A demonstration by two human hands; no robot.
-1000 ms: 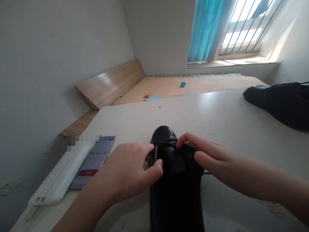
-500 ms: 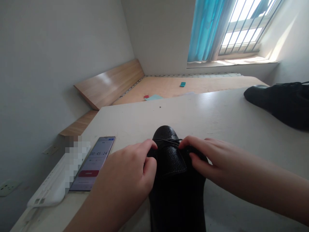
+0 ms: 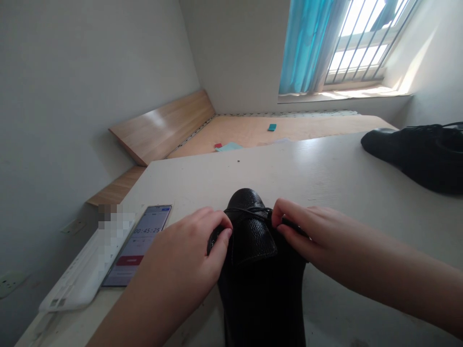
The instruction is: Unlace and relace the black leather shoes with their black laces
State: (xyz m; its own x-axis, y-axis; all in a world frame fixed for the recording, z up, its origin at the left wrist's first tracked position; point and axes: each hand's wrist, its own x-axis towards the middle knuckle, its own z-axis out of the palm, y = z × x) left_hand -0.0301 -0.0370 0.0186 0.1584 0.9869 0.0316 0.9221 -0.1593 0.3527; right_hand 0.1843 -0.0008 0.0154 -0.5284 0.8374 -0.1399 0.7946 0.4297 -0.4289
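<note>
Head view, first entry: what sits at the centre of the frame?

— One black pebbled-leather lace-up shoe (image 3: 249,236), standing on a pale grey-white table top (image 3: 325,178), toe pointing away from the person. A thin black lace (image 3: 249,209) crosses the upper near the toe.

Hands, please, one line each.

— The left hand (image 3: 181,250): curled closed at the shoe's left side, fingertips (image 3: 226,232) pinching a dark strand of lace, partly hidden. The right hand (image 3: 311,236): thumb and forefinger closed on lace at the shoe's right side. The two hands stay apart, with the leather flap between them.

Handling note for that hold?

— A judgement only: pinch right at the fingertips, near the shoe, and draw both sides with equal tension. That keeps the strands flat and the shoe square, since nothing else pins it.

Remaining items?

— A smartphone (image 3: 141,246) lying just left of the shoe, its timer screen reading 00:45:25. A white ribbed plastic case (image 3: 75,274) beside it, partly blurred. A second black leather shoe (image 3: 415,159) at the table's far right. Beyond the table, a light wooden bed platform (image 3: 231,132) with a small teal card (image 3: 272,127), and a barred window (image 3: 354,43) with a blue curtain (image 3: 304,48).
</note>
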